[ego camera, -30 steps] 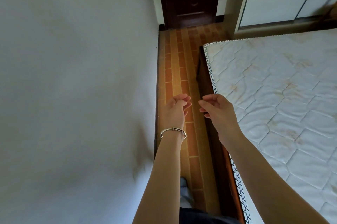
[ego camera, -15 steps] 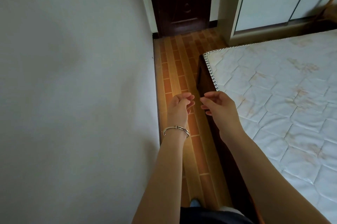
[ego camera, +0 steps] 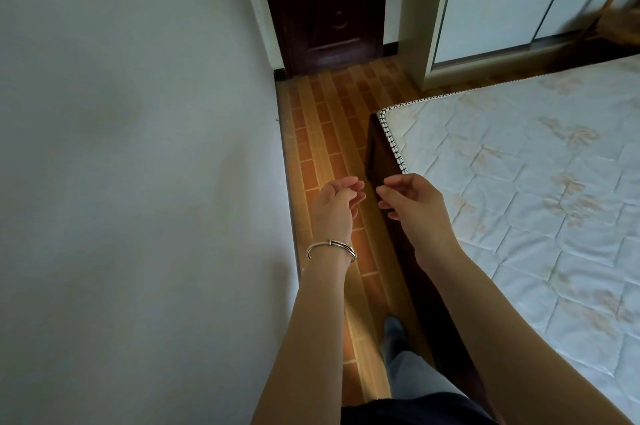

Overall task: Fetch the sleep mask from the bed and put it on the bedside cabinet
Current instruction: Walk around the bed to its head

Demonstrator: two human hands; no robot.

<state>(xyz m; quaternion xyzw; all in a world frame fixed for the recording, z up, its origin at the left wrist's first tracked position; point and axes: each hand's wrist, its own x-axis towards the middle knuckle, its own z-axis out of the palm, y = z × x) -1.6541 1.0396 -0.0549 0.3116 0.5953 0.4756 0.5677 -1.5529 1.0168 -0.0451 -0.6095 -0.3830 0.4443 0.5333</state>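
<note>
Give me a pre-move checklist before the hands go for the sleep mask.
1. Left hand free: ok, loosely curled, holds nothing.
2. Right hand free: ok, empty, fingers half open.
3. Sleep mask located: not ok, none shows on the visible part of the mattress.
4. Bedside cabinet located: not ok, not in view.
5. Walkway clear: ok, the floor strip between wall and bed is bare up to the door.
6. Bed within reach: ok, the right forearm is over its edge.

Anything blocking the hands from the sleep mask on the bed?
Cannot say: no sleep mask shows on the visible part of the white quilted mattress, and no bedside cabinet is in view. The left hand and right hand hang empty over the tiled aisle floor.
</note>
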